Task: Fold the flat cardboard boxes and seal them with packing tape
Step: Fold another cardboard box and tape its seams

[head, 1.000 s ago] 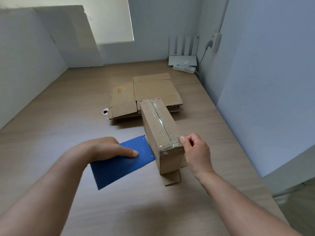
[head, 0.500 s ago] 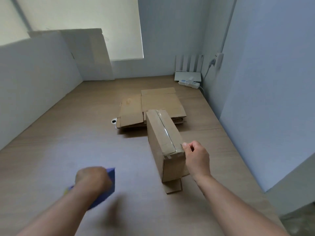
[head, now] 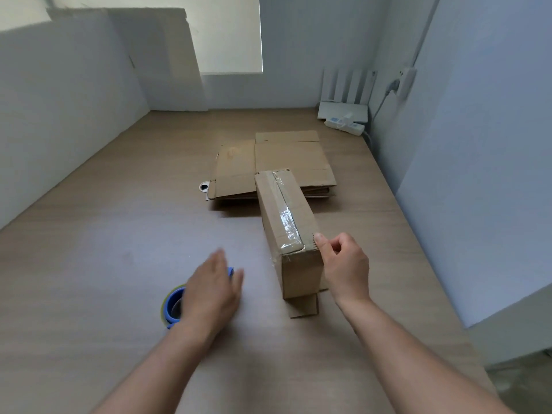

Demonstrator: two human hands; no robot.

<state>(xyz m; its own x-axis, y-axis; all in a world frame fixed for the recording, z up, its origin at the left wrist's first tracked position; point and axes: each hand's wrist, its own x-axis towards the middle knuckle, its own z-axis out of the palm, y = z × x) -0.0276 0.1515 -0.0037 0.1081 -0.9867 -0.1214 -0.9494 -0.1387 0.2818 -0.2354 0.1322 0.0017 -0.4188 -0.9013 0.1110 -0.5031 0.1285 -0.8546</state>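
Right hand [head: 343,264] pinches the taped brown cardboard box [head: 286,228] at centre, steadying it. Left hand [head: 213,291], fingers straight, covers the blue tape roll [head: 171,306].

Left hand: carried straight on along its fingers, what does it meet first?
Probably the left side of the taped box, since the left hand aims forward and rightward at it; depth is unclear.
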